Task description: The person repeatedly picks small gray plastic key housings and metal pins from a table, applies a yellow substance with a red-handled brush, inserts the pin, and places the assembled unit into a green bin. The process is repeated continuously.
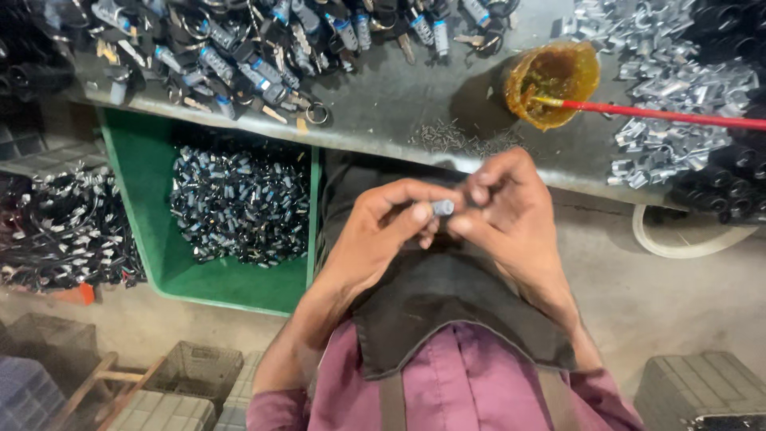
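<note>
1. So, biggest thing I'm looking at is the grey workbench [399, 104], with a heap of keyed lock parts [239, 48] along its far side.
2. Green bin [136, 168] below it, holding small dark parts.
3. Amber cup [550, 80] with a red stick [662, 116] in it.
4. My left hand [383, 231] and right hand [511, 215] are both pinched shut on a small metal cylinder [443, 207], above my lap.
</note>
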The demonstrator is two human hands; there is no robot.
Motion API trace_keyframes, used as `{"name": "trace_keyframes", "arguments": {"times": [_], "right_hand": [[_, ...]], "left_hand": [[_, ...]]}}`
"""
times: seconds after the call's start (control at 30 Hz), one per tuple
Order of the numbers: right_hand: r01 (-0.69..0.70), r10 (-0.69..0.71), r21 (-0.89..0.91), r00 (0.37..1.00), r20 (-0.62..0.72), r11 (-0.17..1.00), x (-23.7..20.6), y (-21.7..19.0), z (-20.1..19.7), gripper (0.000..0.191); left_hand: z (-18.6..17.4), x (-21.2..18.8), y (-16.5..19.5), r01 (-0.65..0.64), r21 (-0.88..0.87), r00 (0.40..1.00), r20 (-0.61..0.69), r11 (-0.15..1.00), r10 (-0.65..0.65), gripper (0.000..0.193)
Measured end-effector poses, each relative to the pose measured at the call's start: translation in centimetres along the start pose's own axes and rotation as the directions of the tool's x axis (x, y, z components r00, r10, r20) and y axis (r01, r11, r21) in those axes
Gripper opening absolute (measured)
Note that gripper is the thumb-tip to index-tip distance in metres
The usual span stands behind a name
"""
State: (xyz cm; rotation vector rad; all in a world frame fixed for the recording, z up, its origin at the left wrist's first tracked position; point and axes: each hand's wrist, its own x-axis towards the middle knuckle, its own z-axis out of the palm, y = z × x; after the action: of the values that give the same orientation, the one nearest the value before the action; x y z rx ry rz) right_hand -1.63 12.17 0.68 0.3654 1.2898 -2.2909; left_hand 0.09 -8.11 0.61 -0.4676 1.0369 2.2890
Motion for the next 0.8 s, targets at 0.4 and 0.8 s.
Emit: {"name": "trace_keyframes", "arguments": {"times": [0.4, 0.8], "right_hand": [[0.282, -0.666, -0.829, 0.733, -0.139, 0.483, 1.3, -7.1, -3.6, 0.010], [0.449, -0.666, -0.559, 0.693, -0.274, 0.697, -1.6, -5.4, -6.3, 0.022]], "left_hand": [[2.0, 3.7, -0.3, -0.225, 0.078, 0.974, 0.005, 0.971, 0.226, 0.022], [1.3, 8.7, -3.2, -0.024, -0.375, 0.999, 0.035, 0.927, 0.040, 0.026]]}}
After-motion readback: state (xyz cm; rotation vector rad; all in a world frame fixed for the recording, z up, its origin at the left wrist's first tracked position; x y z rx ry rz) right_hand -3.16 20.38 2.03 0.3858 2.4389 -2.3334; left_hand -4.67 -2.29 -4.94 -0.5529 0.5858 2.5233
